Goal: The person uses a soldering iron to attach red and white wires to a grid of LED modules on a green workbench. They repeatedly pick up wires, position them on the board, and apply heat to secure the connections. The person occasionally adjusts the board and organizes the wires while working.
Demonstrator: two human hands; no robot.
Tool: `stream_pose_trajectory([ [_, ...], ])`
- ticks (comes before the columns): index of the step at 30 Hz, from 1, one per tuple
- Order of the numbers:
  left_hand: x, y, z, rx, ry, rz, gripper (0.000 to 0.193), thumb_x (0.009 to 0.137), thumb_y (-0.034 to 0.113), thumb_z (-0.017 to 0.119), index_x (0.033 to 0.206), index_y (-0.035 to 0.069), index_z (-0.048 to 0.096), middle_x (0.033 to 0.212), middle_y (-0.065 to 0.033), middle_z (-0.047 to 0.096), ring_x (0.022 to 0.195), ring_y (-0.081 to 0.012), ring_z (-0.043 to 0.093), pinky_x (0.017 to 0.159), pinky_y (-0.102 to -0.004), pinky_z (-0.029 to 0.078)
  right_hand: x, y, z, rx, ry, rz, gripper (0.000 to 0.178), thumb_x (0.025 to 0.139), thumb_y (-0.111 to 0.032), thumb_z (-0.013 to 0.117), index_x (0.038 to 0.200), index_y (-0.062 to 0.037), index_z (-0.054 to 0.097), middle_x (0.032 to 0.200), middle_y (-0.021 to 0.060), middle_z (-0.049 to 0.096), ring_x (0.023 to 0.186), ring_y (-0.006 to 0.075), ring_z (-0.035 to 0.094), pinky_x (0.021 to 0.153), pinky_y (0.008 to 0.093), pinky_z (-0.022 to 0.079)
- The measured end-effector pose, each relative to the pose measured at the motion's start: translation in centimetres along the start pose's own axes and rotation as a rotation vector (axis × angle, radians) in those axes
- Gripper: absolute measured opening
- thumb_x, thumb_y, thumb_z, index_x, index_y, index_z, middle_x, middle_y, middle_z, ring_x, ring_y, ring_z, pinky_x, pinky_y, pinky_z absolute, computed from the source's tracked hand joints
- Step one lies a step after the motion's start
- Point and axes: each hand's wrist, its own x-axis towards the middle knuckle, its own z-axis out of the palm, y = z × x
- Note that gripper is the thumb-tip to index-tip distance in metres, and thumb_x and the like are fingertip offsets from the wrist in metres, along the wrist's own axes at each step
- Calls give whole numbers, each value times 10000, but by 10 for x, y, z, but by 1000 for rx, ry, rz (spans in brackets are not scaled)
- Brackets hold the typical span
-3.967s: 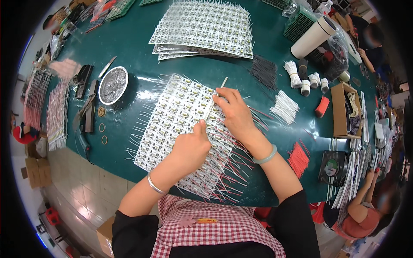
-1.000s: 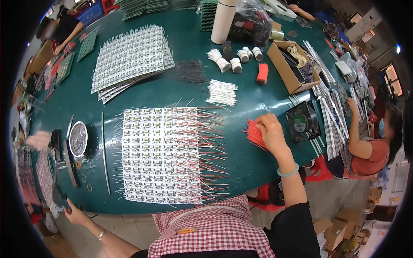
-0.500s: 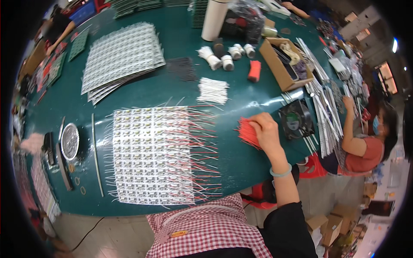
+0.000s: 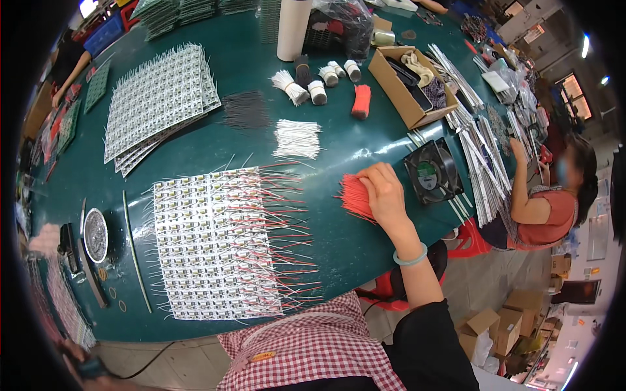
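Observation:
My right hand point(image 4: 385, 194) is closed over the near right side of a loose pile of short red wires point(image 4: 355, 197) lying on the green table. Its thumb and fingers press together there, and the fingertips are partly hidden. To the left lies a white panel of small circuit boards point(image 4: 212, 244), with red and white wires sticking out along its right side. A pile of white wires point(image 4: 297, 139) lies beyond my hand, with black wires point(image 4: 246, 109) left of it. My left hand cannot be made out.
A black fan point(image 4: 430, 171) stands right of my hand, near metal strips point(image 4: 482, 156). Behind are a cardboard box point(image 4: 417, 117), tied wire bundles point(image 4: 317, 92) and stacked panels point(image 4: 160, 101). A metal bowl point(image 4: 96, 234) sits at left. A co-worker point(image 4: 548, 208) sits at right.
The view has shifted, so the tabletop things appear further left. My right hand stays on the red wires with little change in its grip.

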Motion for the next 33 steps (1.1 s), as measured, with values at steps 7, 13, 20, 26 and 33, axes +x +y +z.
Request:
stream_pose_trajectory([
  [7, -51, -86, 108, -422, -165, -262, 424, 971, 34, 537, 1342, -133, 419, 916, -90, 415, 767, -147, 380, 634, -275, 374, 7, -4, -8, -152, -78, -116, 64, 844, 1, 670, 901, -25, 675, 873, 104, 627, 827, 306, 624, 734, 396, 498],
  [13, -60, -96, 143, -494, -225, -353, 427, 974, 42, 532, 1349, -128, 418, 940, -93, 421, 787, -145, 376, 636, -271, 369, 13, -15, -16, -144, -62, -39, 103, 840, -15, 678, 939, -41, 684, 887, 106, 627, 813, 314, 638, 703, 406, 504],
  [20, -65, -104, 162, -509, -276, -414, 445, 937, 0, 542, 1335, -117, 381, 1150, -153, 490, 825, -157, 422, 649, -280, 429, 61, -28, -30, -368, -297, -339, 135, 740, 10, 678, 872, -19, 675, 873, 120, 617, 787, 312, 649, 653, 386, 535],
  [26, -84, -117, 180, -452, -242, -438, 488, 873, -31, 562, 1332, -105, 412, 1241, -196, 546, 824, -159, 444, 611, -269, 443, 101, -49, -7, -681, -605, -563, 91, 664, -8, 719, 732, -61, 690, 808, 129, 650, 783, 254, 683, 663, 355, 563],
  [33, -90, -116, 188, -407, -218, -392, 532, 795, -8, 621, 1301, -84, 474, 1232, -217, 600, 775, -162, 476, 555, -248, 452, 111, -59, 13, -708, -757, -631, 72, 675, -53, 747, 710, -105, 711, 762, 117, 698, 770, 255, 716, 653, 344, 561],
])
